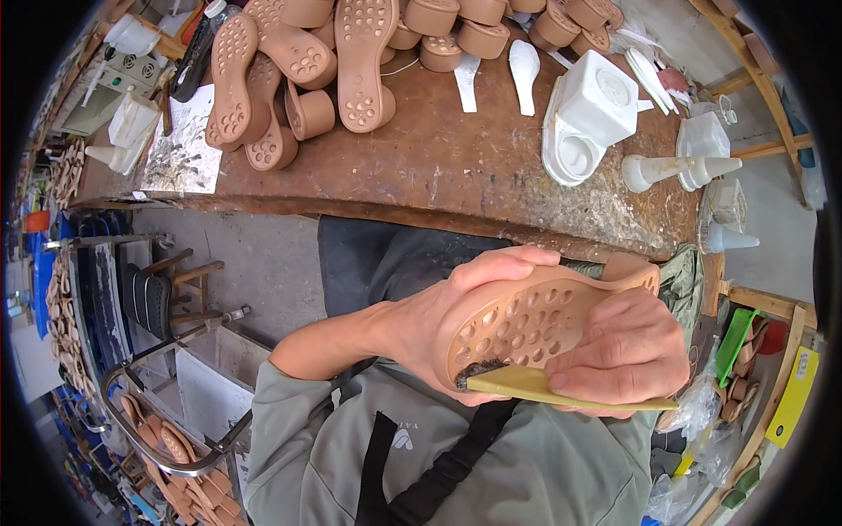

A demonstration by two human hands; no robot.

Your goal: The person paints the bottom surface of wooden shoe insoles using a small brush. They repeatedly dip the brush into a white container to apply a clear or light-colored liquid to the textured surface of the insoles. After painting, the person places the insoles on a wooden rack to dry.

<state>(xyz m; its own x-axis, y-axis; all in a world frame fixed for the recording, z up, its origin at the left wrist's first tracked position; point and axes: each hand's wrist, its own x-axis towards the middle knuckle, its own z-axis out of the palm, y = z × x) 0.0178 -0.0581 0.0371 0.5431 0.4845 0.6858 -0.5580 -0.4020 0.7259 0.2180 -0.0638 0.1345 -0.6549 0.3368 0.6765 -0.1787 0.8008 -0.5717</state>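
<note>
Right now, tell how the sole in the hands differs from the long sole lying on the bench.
The held sole is gripped by the left hand, tilted over the lap; the bench sole lies flat on the workbench, untouched. The held sole has a dark smear at the yellow scraper in the right hand; the bench sole looks clean. Both are tan, tread up.

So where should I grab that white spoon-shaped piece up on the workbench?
Take the white spoon-shaped piece by its narrow lower end, coming from the bench's near edge. That end points toward the bare brown workbench with free space on both sides, while the broad upper end lies close to the tan heel blocks, leaving less room there, as far as I can judge.
</note>
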